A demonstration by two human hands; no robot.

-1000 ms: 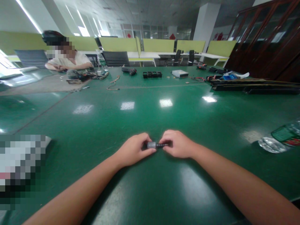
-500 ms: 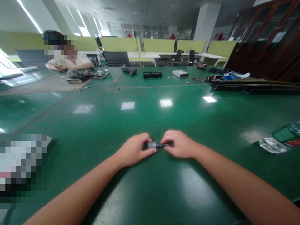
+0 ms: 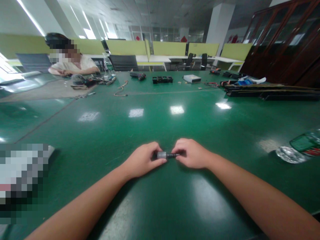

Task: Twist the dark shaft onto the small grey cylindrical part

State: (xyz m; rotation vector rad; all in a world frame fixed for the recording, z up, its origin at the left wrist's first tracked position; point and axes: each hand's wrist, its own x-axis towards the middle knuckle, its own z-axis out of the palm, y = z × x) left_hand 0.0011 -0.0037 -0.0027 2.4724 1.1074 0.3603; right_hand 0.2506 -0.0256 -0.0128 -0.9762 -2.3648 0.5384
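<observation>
A small cylindrical piece (image 3: 162, 155) with a translucent grey barrel and a narrower dark, ridged end lies level between my hands, close to the green tabletop (image 3: 155, 130). My left hand (image 3: 143, 160) pinches the grey barrel between thumb and fingers. Around the dark, thin end on the right, the thumb and fingers of my right hand (image 3: 191, 154) are closed. Its exact kind is too small to make out, and my fingertips cover both of its ends.
A clear bottle (image 3: 292, 154) lies on its side at right; a blurred-out box (image 3: 22, 170) sits at left. Across the table are a power drill (image 3: 138, 76), a black block (image 3: 162, 80), a white box (image 3: 192, 78), dark long strips (image 3: 272, 91) and a seated person (image 3: 75, 65).
My right thumb has shifted very slightly to the right along the dark end. Both hands otherwise keep their place and grip.
</observation>
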